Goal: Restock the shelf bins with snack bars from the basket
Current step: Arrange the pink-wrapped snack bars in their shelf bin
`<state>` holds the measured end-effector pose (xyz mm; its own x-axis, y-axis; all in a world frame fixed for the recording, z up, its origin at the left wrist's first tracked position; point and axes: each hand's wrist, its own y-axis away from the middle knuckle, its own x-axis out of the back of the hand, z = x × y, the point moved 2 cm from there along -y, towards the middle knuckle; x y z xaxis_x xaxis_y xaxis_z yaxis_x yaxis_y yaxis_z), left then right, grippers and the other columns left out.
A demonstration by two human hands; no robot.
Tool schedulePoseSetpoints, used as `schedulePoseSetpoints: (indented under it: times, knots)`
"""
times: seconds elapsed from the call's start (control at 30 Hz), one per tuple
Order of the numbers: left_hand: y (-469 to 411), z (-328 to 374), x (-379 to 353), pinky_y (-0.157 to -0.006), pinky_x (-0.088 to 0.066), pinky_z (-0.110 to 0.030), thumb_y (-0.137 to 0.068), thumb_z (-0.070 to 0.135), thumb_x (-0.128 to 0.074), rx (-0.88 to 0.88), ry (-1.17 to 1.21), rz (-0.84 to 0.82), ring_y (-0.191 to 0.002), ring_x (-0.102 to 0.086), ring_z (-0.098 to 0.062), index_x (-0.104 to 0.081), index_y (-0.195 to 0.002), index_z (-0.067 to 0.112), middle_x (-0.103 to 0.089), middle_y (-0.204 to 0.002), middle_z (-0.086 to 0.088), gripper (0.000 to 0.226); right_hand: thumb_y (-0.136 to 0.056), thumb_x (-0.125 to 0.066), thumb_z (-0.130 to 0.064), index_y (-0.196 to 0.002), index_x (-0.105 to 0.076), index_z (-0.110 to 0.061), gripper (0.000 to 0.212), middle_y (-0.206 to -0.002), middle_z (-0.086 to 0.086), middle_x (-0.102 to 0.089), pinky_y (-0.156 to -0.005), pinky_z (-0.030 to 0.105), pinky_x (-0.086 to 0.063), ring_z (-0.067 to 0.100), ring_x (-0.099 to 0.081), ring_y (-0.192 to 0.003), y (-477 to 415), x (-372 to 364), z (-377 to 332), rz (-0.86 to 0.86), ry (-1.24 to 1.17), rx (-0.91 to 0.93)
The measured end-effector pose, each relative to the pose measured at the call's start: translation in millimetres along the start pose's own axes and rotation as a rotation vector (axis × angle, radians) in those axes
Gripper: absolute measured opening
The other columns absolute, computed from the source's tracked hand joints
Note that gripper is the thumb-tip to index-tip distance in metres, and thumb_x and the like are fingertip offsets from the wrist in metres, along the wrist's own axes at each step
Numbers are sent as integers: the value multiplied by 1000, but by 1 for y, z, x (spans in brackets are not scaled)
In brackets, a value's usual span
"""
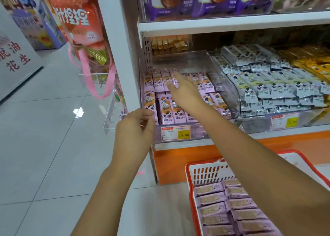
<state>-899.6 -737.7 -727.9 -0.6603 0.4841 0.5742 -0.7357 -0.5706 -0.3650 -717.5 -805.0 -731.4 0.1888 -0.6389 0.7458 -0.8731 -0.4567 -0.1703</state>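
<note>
Two rows of pink snack bars [166,109] fill the front half of the clear bin [226,86] at mid frame, and the back of the bin is bare plastic. The right hand [185,93] reaches in over them with flat, spread fingers on or just above the back row and nothing held. It looks like the tidying part of the job, squaring up bars that are already in place. The left hand [134,128] hovers at the bin's front left corner with loosely curled fingers, and I see nothing in it.

The remaining stock lies in the red-rimmed basket [189,166] at lower right, where purple bars [237,205] are stacked in two columns.

In the bin each bar runs front to back with its printed face up, so its long axis climbs the frame with a slight lean. Those in the basket lie crosswise, with the long axis running left to right and the plain side up.

By my reckoning the next move is a reach down to the basket for another handful. Each bar needs a quarter turn and a flip before it goes into the empty back of the bin, lined up with its neighbours. The grey bars [267,86] in the next bin to the right are not part of this.
</note>
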Motion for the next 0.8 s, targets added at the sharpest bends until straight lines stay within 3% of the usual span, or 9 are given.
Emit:
schedulePoseSetpoints:
  times: [0.1, 0.13, 0.2, 0.37, 0.47, 0.53, 0.6, 0.7, 0.8]
  knots:
    - [8, 7, -3, -58, -40, -4, -91, 23, -58, -49, 24, -69, -66, -57, 2, -67, -83, 22, -61, -69, 15, 12, -98, -50, -27, -122, -57, -16, 28, -120, 5, -53, -88, 26, -41, 14, -51, -108, 38, 26, 12, 144, -136, 158]
    - [11, 8, -6, -56, -41, -9, -91, 26, -58, -65, 22, -113, -62, -56, 0, -64, -76, 22, -60, -63, 13, 17, -97, -53, -24, -103, -62, -14, 15, -100, 1, -56, -74, 21, -42, 6, -52, -87, 53, 36, 18, 180, -179, 206]
    - [18, 10, -18, -56, -43, -21, -92, 31, -57, -95, -31, -237, -57, -55, -7, -62, -69, 18, -59, -58, 5, 27, -95, -56, -19, -74, -55, -11, 23, -67, -4, -49, -58, 16, -33, 4, -43, -61, 84, 52, 36, 184, -207, 299]
    - [45, 4, -66, -64, -43, -29, -92, 30, -55, -173, -274, -630, -70, -57, -19, -60, -74, 15, -61, -69, 1, 23, -93, -53, -31, -66, -53, -10, 34, -60, -2, -46, -55, 17, -30, 10, -40, -55, 155, 48, 108, -10, -12, 386]
    - [69, -7, -100, -74, -48, -33, -93, 32, -54, -155, -436, -927, -87, -61, -27, -61, -87, 6, -67, -90, -11, 27, -91, -53, -39, -74, -59, -13, 32, -70, -4, -54, -61, 22, -39, 9, -51, -63, 182, 15, 173, -211, 75, 292]
    - [87, -15, -119, -82, -46, -32, -95, 31, -52, -129, -536, -1089, -102, -59, -30, -61, -106, 5, -64, -108, -16, 30, -91, -61, -38, -95, -66, -15, 24, -95, 0, -63, -77, 26, -44, 18, -61, -88, 193, -13, 219, -361, 182, 152]
    - [102, -25, -134, -91, -45, -31, -96, 31, -50, -111, -606, -1170, -112, -55, -27, -54, -126, 11, -59, -124, -12, 36, -88, -66, -39, -122, -59, -17, 41, -124, 2, -57, -94, 27, -42, 20, -55, -113, 203, -39, 257, -527, 307, 0]
    - [118, -37, -149, -86, -45, -30, -97, 32, -48, -92, -706, -1220, -109, -56, -26, -54, -123, 10, -58, -120, -11, 35, -86, -68, -40, -144, -37, -16, 70, -149, 6, -36, -108, 30, -34, 22, -38, -134, 216, -69, 293, -716, 362, -117]
    - [125, -45, -160, -77, -44, -29, -97, 30, -47, -91, -751, -1272, -102, -57, -25, -58, -115, 8, -60, -109, -10, 31, -85, -70, -39, -151, -20, -15, 87, -159, 8, -17, -114, 37, -29, 27, -26, -142, 225, -90, 310, -798, 420, -161]
